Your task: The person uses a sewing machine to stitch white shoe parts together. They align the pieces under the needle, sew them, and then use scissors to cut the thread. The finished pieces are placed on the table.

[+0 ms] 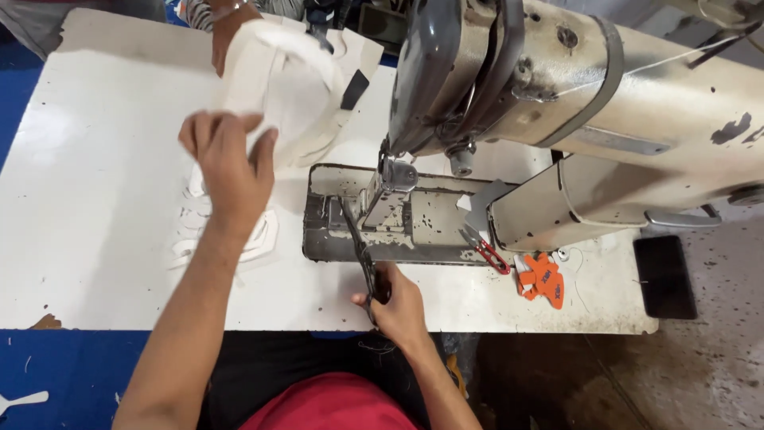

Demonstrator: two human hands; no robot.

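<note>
Left hand flat on white piece, fingers spread, at 11 o'clock on table. Right hand at 6 o'clock, grips scissors beside sewing machine.

Sewing workshop. A worn industrial sewing machine stands just beyond my right hand, on a scuffed white worktable with cut pieces under my left hand.

My left hand presses on a white fabric piece at ten o'clock on the white bench. My right hand, at six o'clock, closes around dark scissors beside the sewing machine. Another person's hand seems to grip the fabric at twelve o'clock.
</note>
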